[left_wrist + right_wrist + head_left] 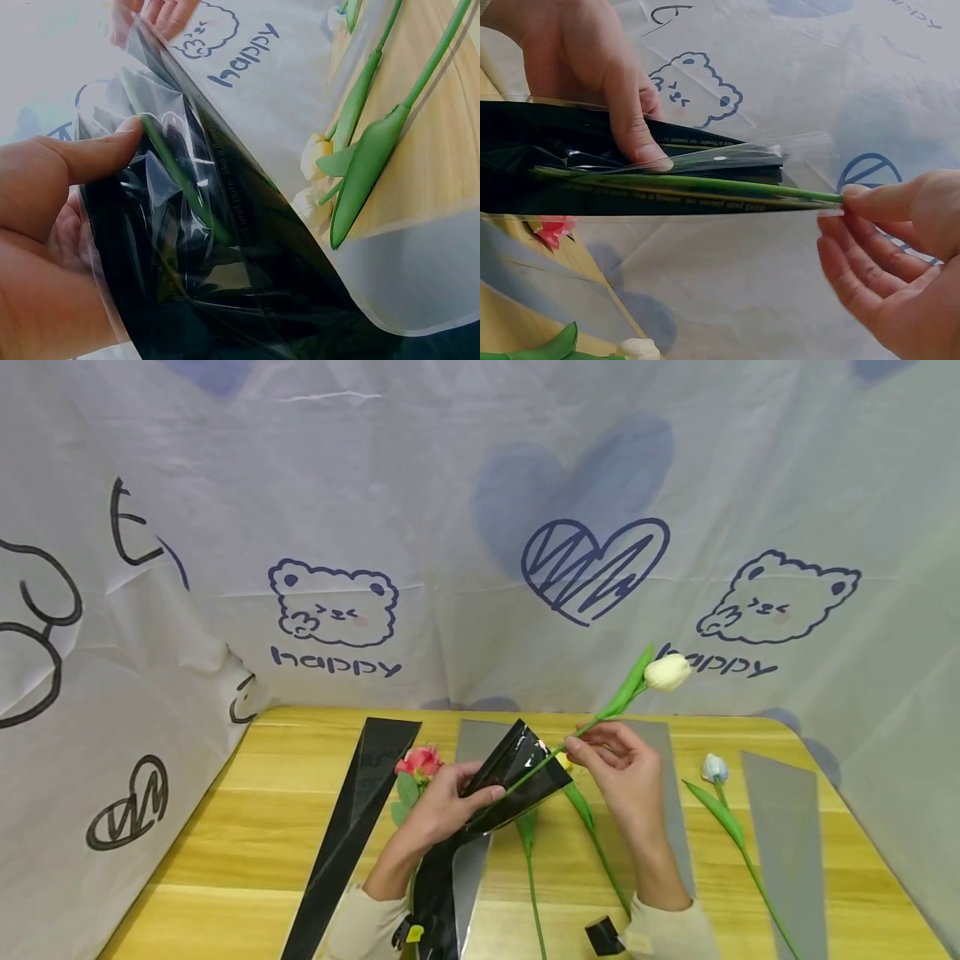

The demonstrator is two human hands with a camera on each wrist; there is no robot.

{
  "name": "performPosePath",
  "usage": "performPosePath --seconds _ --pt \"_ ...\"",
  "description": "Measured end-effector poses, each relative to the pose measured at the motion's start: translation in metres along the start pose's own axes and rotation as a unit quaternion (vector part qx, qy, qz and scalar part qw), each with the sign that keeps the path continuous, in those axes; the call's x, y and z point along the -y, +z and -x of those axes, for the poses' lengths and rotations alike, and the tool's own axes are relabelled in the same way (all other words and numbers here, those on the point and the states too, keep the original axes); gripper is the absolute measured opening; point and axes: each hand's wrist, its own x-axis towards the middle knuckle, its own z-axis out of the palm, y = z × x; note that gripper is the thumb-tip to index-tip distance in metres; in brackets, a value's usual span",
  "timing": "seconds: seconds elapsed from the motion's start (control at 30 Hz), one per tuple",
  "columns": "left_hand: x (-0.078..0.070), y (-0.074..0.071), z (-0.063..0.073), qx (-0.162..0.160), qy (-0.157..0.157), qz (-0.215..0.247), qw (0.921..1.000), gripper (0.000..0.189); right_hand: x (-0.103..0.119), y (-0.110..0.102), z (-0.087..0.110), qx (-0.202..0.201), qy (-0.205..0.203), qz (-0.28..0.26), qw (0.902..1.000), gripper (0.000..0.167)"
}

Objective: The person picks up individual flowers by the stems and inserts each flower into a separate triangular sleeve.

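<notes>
My left hand grips a black flower sleeve with a clear front near its wide mouth, thumb on the clear film and fingers behind. The sleeve tilts up to the right, and its lower part hangs down toward the table's near side. My right hand pinches the green stem of a white tulip between thumb and fingertips. The blossom and leaf stick out beyond that hand, up and to the right. In the right wrist view the lower stem runs into the sleeve's mouth, past the left thumb.
A pink-red rose lies behind my left hand. Beside it is another black sleeve. Tulips lie between my arms, one with a yellow blossom; a pale blue tulip is farther right, near a grey sleeve. A printed cloth hangs behind.
</notes>
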Motion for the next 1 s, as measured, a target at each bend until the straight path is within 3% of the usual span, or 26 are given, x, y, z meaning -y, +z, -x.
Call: performPosePath --seconds 0.3,0.6,0.8,1.0 --pt "-0.0006 -0.0006 0.0002 -0.007 0.003 0.006 1.0000 0.027 -0.0002 0.0017 0.0014 0.046 -0.012 0.039 0.9981 0.010" --pt "-0.0040 0.0033 0.0010 -0.009 -0.001 0.007 0.9999 0.026 0.0019 -0.0012 0.0047 0.145 0.007 0.054 0.9880 0.010" --pt "-0.0060 0.0059 0.0010 -0.003 0.000 0.005 1.0000 0.026 0.0033 -0.0057 0.0036 0.166 0.025 0.067 0.9836 0.011" --pt "-0.0070 0.0078 0.0016 0.004 0.007 -0.001 1.0000 0.026 0.0040 -0.0048 0.0039 0.148 0.036 0.072 0.9857 0.014"
